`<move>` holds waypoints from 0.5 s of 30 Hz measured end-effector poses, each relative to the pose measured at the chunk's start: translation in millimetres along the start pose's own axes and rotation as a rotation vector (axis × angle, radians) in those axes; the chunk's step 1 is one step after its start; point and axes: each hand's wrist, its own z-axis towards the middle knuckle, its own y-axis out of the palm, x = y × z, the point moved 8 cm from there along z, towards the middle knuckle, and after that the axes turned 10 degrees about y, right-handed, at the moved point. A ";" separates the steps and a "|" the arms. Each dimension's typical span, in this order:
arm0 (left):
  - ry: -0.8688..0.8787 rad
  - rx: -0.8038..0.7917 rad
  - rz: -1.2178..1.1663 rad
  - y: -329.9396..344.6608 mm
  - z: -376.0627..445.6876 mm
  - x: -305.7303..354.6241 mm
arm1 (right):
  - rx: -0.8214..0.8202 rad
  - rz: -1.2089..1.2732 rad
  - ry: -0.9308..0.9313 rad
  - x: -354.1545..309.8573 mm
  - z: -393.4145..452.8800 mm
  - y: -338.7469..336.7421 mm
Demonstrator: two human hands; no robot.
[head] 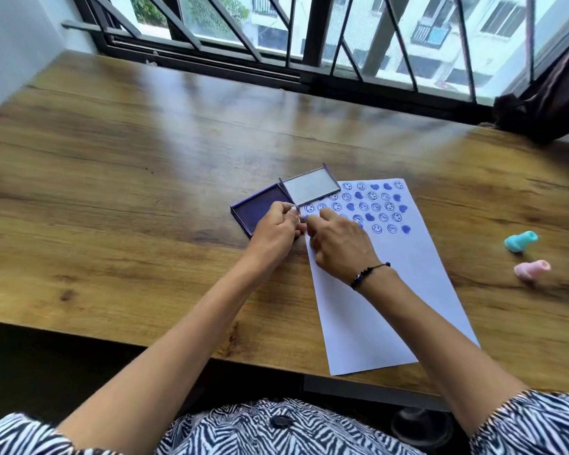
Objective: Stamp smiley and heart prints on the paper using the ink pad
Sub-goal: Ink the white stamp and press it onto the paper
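Note:
A white paper [385,290] lies slanted on the wooden table, its upper part covered with several rows of blue smiley and heart prints [375,205]. To its left sits the purple ink pad [257,211], its clear lid [309,188] swung open over the paper's top corner. My left hand [275,229] pinches a small white stamp [295,213] at the pad's right edge. My right hand [339,244] rests on the paper beside it, fingertips meeting the left hand's at the stamp; which hand grips it more firmly is unclear.
A teal stamp [521,241] and a pink stamp [532,270] lie on their sides at the table's right. A barred window [309,44] runs along the far edge, with a dark curtain [552,103] bunched at the right. The table's near edge [145,333] is by my lap.

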 end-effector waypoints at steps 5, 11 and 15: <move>0.004 0.000 0.080 0.0 0.2 2.1 | -0.069 0.275 0.129 20.2 6.6 -4.3; -0.023 0.015 0.071 0.6 -1.2 -0.3 | -0.050 0.875 0.468 62.6 -1.7 -21.2; -0.003 0.038 -0.099 -1.2 -5.8 0.9 | -0.090 1.058 0.494 59.3 -7.8 -18.4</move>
